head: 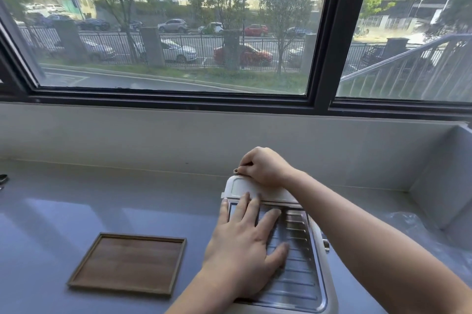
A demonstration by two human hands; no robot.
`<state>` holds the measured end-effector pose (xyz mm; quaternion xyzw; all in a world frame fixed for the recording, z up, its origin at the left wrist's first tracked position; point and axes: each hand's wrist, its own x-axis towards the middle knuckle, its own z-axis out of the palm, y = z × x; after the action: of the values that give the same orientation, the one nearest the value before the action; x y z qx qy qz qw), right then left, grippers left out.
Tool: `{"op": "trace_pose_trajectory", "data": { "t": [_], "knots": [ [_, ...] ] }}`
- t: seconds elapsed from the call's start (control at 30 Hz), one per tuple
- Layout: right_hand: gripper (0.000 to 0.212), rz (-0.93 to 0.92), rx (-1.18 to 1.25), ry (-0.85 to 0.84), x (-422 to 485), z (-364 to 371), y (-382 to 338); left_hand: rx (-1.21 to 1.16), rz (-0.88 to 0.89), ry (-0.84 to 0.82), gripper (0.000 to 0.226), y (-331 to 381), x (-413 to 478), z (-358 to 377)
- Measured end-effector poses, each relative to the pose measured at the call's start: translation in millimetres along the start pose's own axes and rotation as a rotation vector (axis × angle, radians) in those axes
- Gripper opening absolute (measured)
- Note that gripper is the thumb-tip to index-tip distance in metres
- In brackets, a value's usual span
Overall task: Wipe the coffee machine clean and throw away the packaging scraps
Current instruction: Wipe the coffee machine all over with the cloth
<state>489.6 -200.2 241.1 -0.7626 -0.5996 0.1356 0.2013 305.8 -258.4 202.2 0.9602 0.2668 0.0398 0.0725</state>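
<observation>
On the bench [102,201], left grip [245,244] lies flat on the coffee machine [297,278], right grip [263,168] pinches a small bit [236,171]; wiping looks unstarted.

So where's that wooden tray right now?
In the head view the wooden tray lies flat on the grey counter, left of the coffee machine and near the person's left hand, which rests on the machine's top.

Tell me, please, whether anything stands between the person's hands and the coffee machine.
Nothing visible does: the left hand lies flat on top of the coffee machine, and the right hand pinches a small piece at its white rear lid.
</observation>
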Motion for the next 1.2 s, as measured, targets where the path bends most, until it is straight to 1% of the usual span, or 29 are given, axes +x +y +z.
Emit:
{"op": "trace_pose_trajectory", "data": {
  "t": [0.13, 0.23, 0.27, 0.3, 0.33, 0.37, 0.4, 0.43, 0.47, 0.5, 0.53, 0.57, 0.67, 0.73, 0.77, 0.8, 0.87, 0.93, 1.0, 1.03, 1.1, 1.17, 1.2],
  "knots": [
    [0.015, -0.086, -0.061, -0.043, 14, 20, -37, 0.004, 0.009, 0.036, 0.065, -1, 0, -1],
    [0.015, -0.15, -0.052, -0.079, 12, 23, -45, 0.015, 0.041, 0.084, 0.063, -2, 0, -3],
    [0.015, -0.16, -0.026, -0.082, 10, 22, -44, -0.015, 0.057, 0.117, 0.06, -2, 0, -3],
    [0.015, -0.166, 0.008, -0.08, 7, 20, -42, -0.103, 0.076, 0.168, 0.055, -3, -1, -4],
    [0.015, -0.165, 0.047, -0.074, 5, 19, -39, -0.287, 0.088, 0.258, 0.044, -3, -3, -7],
    [0.015, -0.16, 0.087, -0.068, 3, 18, -37, -0.536, 0.062, 0.408, 0.028, -7, -4, -10],
    [0.014, -0.156, 0.119, -0.064, 2, 16, -35, -0.759, -0.033, 0.605, 0.012, -16, -3, -14],
    [0.014, -0.155, 0.138, -0.065, 1, 15, -35, -0.919, -0.183, 0.824, 0.007, -31, 0, -19],
    [0.015, -0.162, 0.138, -0.069, 1, 14, -35, -1.031, -0.343, 0.989, 0.01, -48, 6, -26],
    [0.015, -0.177, 0.123, -0.071, 0, 14, -35, -1.126, -0.463, 1.059, 0.01, -65, 15, -35],
    [0.016, -0.2, 0.099, -0.069, -1, 15, -36, -1.204, -0.517, 1.034, 0.01, -80, 27, -42],
    [0.016, -0.229, 0.073, -0.065, -2, 16, -36, -1.268, -0.534, 0.912, 0.012, -93, 42, -47],
    [0.014, -0.311, 0.025, -0.037, -3, 20, -36, -1.466, -0.508, 0.357, 0.033, -108, 90, -40],
    [0.014, -0.324, -0.024, -0.035, -4, 21, -37, -1.622, -0.5, 0.032, 0.037, -106, 108, -31],
    [0.017, -0.324, -0.043, -0.046, -5, 20, -37, -1.677, -0.478, -0.072, 0.041, -106, 113, -27],
    [0.02, -0.331, -0.049, -0.056, -7, 19, -37, -1.711, -0.443, -0.127, 0.044, -106, 117, -24],
    [0.024, -0.375, -0.037, -0.036, -20, 14, -29, -1.754, -0.351, -0.171, 0.051, -105, 120, -17],
    [0.029, -0.377, -0.005, 0.111, -38, 11, -13, -1.701, -0.27, -0.159, 0.054, -103, 121, -14],
    [0.034, -0.248, 0.052, 0.278, -64, 11, 5, -1.577, -0.236, -0.074, 0.039, -100, 119, -11],
    [0.035, -0.172, 0.05, 0.303, -75, 12, 13, -1.551, -0.244, -0.024, 0.033, -98, 117, -8],
    [0.035, -0.096, -0.056, 0.248, -89, 17, 22, -1.589, -0.302, 0.065, 0.026, -95, 111, 1],
    [0.039, -0.107, -0.16, 0.191, -89, 22, 23, -1.644, -0.343, 0.165, 0.024, -95, 103, 12],
    [0.04, -0.1, -0.162, 0.181, -88, 22, 21, -1.672, -0.356, 0.219, 0.024, -95, 98, 16]
  ]
}}
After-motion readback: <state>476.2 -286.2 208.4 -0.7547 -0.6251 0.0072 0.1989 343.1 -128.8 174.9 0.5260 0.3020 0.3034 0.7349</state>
